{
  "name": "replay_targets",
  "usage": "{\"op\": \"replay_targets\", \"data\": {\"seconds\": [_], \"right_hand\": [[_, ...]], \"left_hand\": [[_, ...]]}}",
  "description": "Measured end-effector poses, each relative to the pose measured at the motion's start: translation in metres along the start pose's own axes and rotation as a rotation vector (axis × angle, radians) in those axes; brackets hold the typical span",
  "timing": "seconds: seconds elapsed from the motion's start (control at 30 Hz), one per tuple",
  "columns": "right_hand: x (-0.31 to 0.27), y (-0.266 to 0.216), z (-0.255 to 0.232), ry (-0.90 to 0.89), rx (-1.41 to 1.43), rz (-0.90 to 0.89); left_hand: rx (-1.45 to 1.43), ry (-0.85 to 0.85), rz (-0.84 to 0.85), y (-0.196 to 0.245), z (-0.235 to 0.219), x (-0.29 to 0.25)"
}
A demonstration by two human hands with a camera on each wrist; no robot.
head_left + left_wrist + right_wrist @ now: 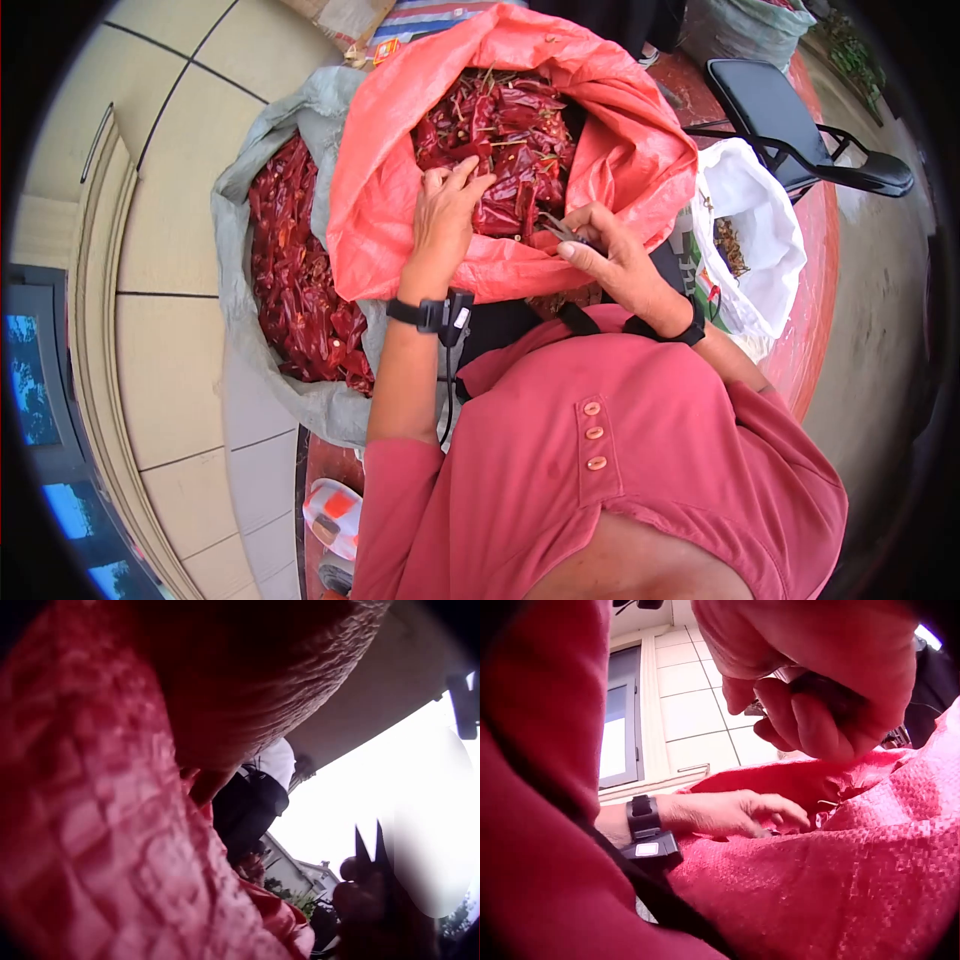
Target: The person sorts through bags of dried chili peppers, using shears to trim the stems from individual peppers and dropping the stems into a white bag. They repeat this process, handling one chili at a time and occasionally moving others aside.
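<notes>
Dried red chillies with thin stems fill the open mouth of a red woven sack in front of the person. My left hand reaches over the sack's near left rim, its loosely extended fingers touching the chillies. At the right side of the sack mouth, my right hand grips a pair of small scissors, whose blades stand apart and point left over the chillies. The right wrist view shows curled fingers around the scissors, whose handles are mostly hidden in the palm.
A grey-green sack of red chillies stands to the left. On the right is a white sack with brownish bits inside. A black folding chair stands beyond it. A wall or floor of beige tiles lies at far left.
</notes>
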State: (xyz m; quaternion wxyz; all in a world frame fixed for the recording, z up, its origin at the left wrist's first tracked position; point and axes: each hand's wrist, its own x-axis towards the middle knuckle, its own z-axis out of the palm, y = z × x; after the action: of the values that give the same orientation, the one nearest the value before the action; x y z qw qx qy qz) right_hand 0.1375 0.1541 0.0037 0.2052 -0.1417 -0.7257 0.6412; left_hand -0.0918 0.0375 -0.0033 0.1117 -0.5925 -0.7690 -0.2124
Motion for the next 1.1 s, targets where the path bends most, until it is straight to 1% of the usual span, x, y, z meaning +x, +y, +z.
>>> {"op": "replay_targets", "data": {"seconds": [0.07,0.1,0.2,0.23,0.33,0.37,0.47,0.5,0.6,0.63,0.73,0.83,0.93,0.97,1.0,1.07,1.1], "right_hand": [[-0.001,0.004,-0.004,0.001,-0.031,0.0],[-0.001,0.006,-0.005,0.02,-0.028,-0.028],[0.002,0.007,-0.003,0.06,0.214,-0.003],[0.004,0.006,-0.004,0.071,0.284,0.023],[0.013,0.005,-0.013,0.106,0.11,0.108],[0.018,-0.003,-0.01,0.129,0.142,0.132],[0.036,-0.016,-0.004,0.047,0.319,0.267],[0.038,-0.02,-0.001,0.028,0.442,0.307],[0.046,-0.034,0.011,0.001,0.626,0.237],[0.047,-0.038,0.015,-0.005,0.646,0.205],[0.048,-0.042,0.019,-0.055,0.589,0.145],[0.047,-0.042,0.023,-0.008,0.559,0.106],[0.045,-0.035,0.015,0.048,0.637,0.133],[0.047,-0.029,0.012,0.11,0.61,0.142],[0.046,-0.024,0.009,0.134,0.583,0.159],[0.045,-0.015,0.0,0.187,0.525,0.189],[0.045,-0.012,-0.007,0.175,0.534,0.217]], "left_hand": [[0.06,-0.041,0.026,-0.013,0.01,0.001],[0.123,-0.074,0.001,-0.013,0.004,0.003],[0.306,-0.191,-0.063,-0.007,-0.023,0.0],[0.323,-0.087,-0.056,-0.007,-0.029,-0.002],[0.219,0.114,-0.1,0.007,-0.055,-0.005],[0.222,0.095,-0.147,0.016,-0.064,-0.006],[-0.384,0.1,-0.485,0.043,-0.072,-0.009],[-0.465,0.105,-0.495,0.049,-0.071,-0.011],[-0.911,0.075,-0.587,0.054,-0.056,-0.018],[-0.993,0.092,-0.578,0.06,-0.054,-0.017],[-1.038,0.112,-0.552,0.063,-0.049,-0.017],[-1.167,0.156,-0.549,0.065,-0.045,-0.017],[-1.289,0.255,-0.555,0.071,-0.049,-0.019],[-1.127,0.333,-0.543,0.075,-0.059,-0.022],[-0.963,0.404,-0.527,0.081,-0.076,-0.026],[-0.406,0.568,-0.469,0.078,-0.111,-0.036],[-0.363,0.727,-0.452,0.066,-0.12,-0.04]]}}
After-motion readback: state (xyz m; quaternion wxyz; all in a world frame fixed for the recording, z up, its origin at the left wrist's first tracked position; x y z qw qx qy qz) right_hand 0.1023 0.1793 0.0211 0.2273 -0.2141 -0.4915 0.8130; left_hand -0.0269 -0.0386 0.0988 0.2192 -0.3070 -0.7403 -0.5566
